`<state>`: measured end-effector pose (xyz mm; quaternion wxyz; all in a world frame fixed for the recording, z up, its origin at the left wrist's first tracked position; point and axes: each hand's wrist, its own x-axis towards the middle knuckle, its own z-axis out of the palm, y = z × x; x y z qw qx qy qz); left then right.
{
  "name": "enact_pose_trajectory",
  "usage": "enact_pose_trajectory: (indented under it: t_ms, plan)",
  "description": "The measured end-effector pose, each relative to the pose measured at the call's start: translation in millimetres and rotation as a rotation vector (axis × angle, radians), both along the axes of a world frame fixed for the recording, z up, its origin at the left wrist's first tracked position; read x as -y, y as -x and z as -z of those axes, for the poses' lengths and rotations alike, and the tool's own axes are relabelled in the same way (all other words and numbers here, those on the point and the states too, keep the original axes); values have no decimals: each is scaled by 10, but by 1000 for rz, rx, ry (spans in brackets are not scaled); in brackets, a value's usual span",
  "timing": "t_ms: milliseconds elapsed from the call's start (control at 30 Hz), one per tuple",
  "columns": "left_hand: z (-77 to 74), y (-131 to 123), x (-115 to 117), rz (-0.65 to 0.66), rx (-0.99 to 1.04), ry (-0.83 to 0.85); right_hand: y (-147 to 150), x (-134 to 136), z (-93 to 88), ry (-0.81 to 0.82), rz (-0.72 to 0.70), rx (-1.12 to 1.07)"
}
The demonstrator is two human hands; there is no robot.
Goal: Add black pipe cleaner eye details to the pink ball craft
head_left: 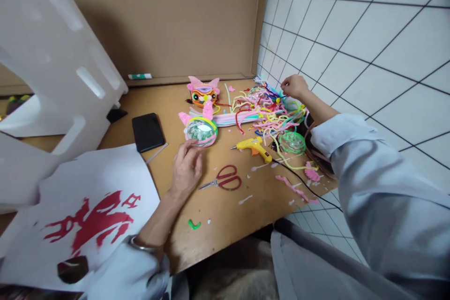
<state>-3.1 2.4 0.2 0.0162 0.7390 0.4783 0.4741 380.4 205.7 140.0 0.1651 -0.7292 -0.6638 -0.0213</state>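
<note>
A brown tabletop point(225, 229) runs back to an upright brown panel point(168, 23), with a white tiled wall point(337, 42) on the right and a white plastic structure point(45, 23) leaning in on the left. A white paper sheet point(147, 187) with a red design covers the near left of the surface, close to a flat black object point(148, 132). Red-handled scissors point(229, 179) and a yellow glue gun point(258, 146) lie mid-table among pale flecks. The round green piece point(200, 126) with pink ears sits in front of a colourful animal head point(204, 96); the left hand point(186, 168) has curled fingers at its lower rim, their grip unclear. Over the heaped fuzzy stems point(270, 112), the right hand point(296, 87) has its fingertips drawn together; whether they pinch anything, I cannot tell
</note>
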Motion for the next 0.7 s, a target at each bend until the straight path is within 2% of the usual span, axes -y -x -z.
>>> enact_pose_trajectory:
  t_ms: [267, 467, 600, 700]
  plan:
    - [-8, -10, 0, -8, -23, -2, 84, 251, -81, 173, 1, -15]
    - [-13, -36, 1, 3, -33, -8, 157, 458, -67, 384, -91, -62]
    - [-1, -45, -11, 14, -21, -35, 253, 554, -15, 525, -120, 97]
    - [10, -44, -17, 13, -9, -21, 329, 675, 67, 704, -215, 251]
